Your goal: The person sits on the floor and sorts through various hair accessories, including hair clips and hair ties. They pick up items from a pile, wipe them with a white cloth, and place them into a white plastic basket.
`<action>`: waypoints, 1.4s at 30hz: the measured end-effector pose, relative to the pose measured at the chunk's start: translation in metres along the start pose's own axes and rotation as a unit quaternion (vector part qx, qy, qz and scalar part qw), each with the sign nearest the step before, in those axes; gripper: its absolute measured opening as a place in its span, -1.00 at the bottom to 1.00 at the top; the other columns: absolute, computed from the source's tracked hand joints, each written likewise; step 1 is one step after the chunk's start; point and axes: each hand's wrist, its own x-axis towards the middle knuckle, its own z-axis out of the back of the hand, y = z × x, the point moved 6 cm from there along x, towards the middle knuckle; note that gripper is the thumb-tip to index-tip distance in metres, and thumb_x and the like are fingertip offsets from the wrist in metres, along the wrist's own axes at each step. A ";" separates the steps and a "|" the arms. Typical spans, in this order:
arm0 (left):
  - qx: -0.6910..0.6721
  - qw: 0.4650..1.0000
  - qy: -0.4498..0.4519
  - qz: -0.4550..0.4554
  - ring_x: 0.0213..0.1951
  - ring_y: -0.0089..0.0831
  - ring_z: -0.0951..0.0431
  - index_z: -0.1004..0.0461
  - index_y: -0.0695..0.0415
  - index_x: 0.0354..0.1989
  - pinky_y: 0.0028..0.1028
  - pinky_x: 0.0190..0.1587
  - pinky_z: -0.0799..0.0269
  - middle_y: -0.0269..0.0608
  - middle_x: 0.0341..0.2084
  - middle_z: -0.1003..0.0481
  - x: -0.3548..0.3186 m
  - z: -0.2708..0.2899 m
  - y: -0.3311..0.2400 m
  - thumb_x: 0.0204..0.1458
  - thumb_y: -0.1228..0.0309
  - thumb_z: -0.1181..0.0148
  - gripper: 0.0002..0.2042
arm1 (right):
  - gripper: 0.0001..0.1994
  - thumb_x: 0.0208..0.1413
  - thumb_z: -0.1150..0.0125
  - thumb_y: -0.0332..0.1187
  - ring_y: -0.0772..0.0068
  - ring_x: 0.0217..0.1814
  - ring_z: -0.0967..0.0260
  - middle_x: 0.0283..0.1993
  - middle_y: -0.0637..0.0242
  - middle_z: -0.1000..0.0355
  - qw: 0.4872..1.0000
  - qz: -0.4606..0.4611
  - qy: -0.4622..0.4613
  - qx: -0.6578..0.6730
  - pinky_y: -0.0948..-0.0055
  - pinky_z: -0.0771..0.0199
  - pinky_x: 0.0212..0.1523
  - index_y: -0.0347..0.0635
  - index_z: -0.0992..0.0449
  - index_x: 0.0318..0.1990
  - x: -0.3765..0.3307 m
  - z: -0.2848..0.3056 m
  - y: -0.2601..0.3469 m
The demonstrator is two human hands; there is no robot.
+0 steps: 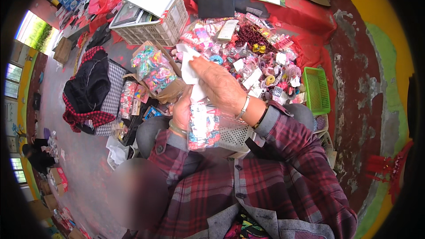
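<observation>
The person is sitting over a heap of small goods, and both hands are meeting at the centre of the view. The right hand is pinching a white card between its curled fingers, the card sticking up toward eleven o'clock. The left hand is gripping a clear bag packed with colourful hair ties, fingers wrapped around its upper part; the bag is hanging down toward six o'clock, just under the right hand. At one o'clock from the hands, a pile of hair ornaments is lying on red cloth. A green basket is standing at three o'clock, a white crate at eleven o'clock, and a plaid bundle is resting at nine o'clock.
</observation>
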 end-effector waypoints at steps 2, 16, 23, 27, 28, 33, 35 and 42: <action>-0.011 1.000 0.003 0.016 0.09 -0.35 -0.33 -0.08 0.20 0.22 -0.36 0.12 -0.23 -0.20 0.11 -0.27 -0.001 0.002 0.000 0.16 0.34 0.13 -0.55 | -0.49 -0.02 -0.02 -0.51 0.01 0.27 -0.10 0.16 -0.08 -0.20 1.000 -0.005 -0.008 -0.022 0.15 -0.08 0.24 -0.33 -0.18 0.16 -0.002 -0.004 0.008; 0.112 0.991 0.002 -0.079 0.13 -0.39 -0.27 -0.11 0.32 0.20 -0.43 0.14 -0.20 -0.14 0.10 -0.26 -0.002 -0.016 -0.012 0.15 0.36 0.14 -0.54 | -0.47 0.09 -0.02 -0.31 -0.05 0.29 -0.04 0.21 -0.08 -0.14 0.994 -0.089 -0.048 -0.052 0.08 0.00 0.25 -0.36 -0.12 0.19 -0.012 0.002 -0.006; 0.102 0.993 0.019 -0.057 0.22 -0.34 -0.16 0.00 0.25 0.26 -0.37 0.24 -0.08 -0.15 0.20 -0.15 -0.002 -0.026 -0.012 0.14 0.37 0.17 -0.49 | -0.42 0.08 -0.04 -0.33 0.06 0.37 0.07 0.31 -0.02 -0.01 0.994 -0.090 0.002 -0.063 0.10 0.06 0.30 -0.27 -0.06 0.26 -0.014 -0.003 0.001; 0.117 0.989 -0.084 -0.044 0.23 -0.17 -0.15 -0.04 0.23 0.24 -0.18 0.26 -0.08 -0.04 0.21 -0.14 -0.009 0.047 -0.022 0.16 0.11 0.21 -0.44 | -0.42 0.05 -0.07 -0.31 0.08 0.36 0.04 0.31 0.01 -0.01 0.996 0.012 0.085 -0.035 0.14 0.06 0.30 -0.24 -0.10 0.24 -0.030 -0.030 0.047; 0.067 0.994 0.057 -0.064 0.17 -0.17 -0.24 -0.08 0.22 0.22 -0.17 0.21 -0.16 -0.03 0.15 -0.20 -0.011 0.023 -0.028 0.16 0.08 0.21 -0.44 | -0.42 0.05 -0.07 -0.31 0.10 0.36 0.03 0.32 0.03 -0.01 0.994 0.031 0.106 -0.027 0.15 0.05 0.30 -0.23 -0.11 0.24 -0.033 -0.033 0.054; -0.051 0.995 0.033 0.084 -0.18 -0.13 -0.49 -0.22 0.17 0.13 -0.14 -0.10 -0.44 -0.06 -0.10 -0.43 -0.005 -0.024 -0.043 0.14 -0.08 0.24 -0.41 | -0.45 0.05 -0.06 -0.28 0.17 0.36 0.01 0.33 0.10 -0.01 0.983 0.088 0.158 -0.002 0.17 0.02 0.29 -0.20 -0.15 0.22 -0.051 -0.046 0.074; -0.073 0.995 0.024 0.058 -0.16 -0.16 -0.49 -0.21 0.19 0.14 -0.15 -0.10 -0.44 -0.06 -0.09 -0.43 -0.002 -0.016 -0.041 0.14 -0.06 0.24 -0.41 | -0.45 0.07 -0.04 -0.25 0.19 0.36 0.02 0.33 0.11 -0.01 0.981 0.087 0.172 -0.018 0.16 0.03 0.29 -0.19 -0.14 0.22 -0.048 -0.047 0.072; 0.062 0.994 -0.062 -0.057 0.09 -0.32 -0.32 -0.14 0.18 0.19 -0.29 0.14 -0.22 -0.17 0.09 -0.28 0.001 0.012 -0.009 0.19 0.24 0.20 -0.57 | -0.46 0.13 0.03 -0.25 0.11 0.39 0.10 0.32 0.02 0.00 0.986 -0.074 0.028 -0.144 0.10 0.09 0.30 -0.28 -0.10 0.23 -0.005 -0.012 0.004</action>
